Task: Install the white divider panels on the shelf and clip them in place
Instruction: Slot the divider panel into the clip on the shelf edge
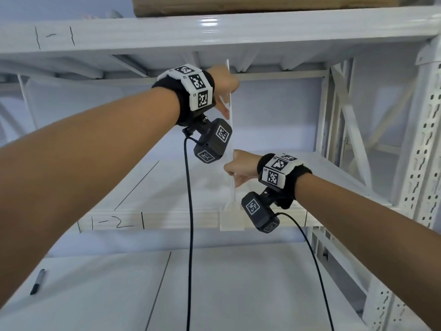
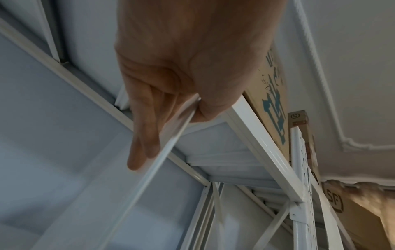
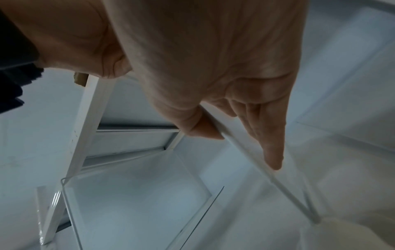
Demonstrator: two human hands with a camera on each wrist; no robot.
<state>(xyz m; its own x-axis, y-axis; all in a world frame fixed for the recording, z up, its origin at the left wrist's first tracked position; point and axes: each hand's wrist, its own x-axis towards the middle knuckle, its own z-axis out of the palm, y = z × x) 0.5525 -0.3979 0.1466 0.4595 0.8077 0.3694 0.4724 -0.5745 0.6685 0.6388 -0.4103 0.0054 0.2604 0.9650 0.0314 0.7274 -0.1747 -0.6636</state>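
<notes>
A thin white, translucent divider panel [image 1: 231, 130] stands upright and edge-on over the middle shelf board [image 1: 167, 187], reaching up toward the beam above. My left hand [image 1: 225, 91] pinches its front edge near the top, thumb on one side and fingers on the other [image 2: 147, 143]; the panel [image 2: 149, 175] runs down from there. My right hand [image 1: 235, 170] pinches the same edge lower down, and the panel [image 3: 284, 191] passes between thumb and fingers [image 3: 273, 157]. A white clip [image 1: 231, 219] sits on the shelf's front lip right under the panel's foot.
A perforated upright post [image 1: 420, 163] and diagonal braces close the right side. A cardboard box [image 1: 262, 5] lies on the top shelf. A black marker [image 1: 38, 281] lies on the lower board at left. Another thin panel [image 1: 23, 101] stands far left. Camera cables [image 1: 189, 235] hang down.
</notes>
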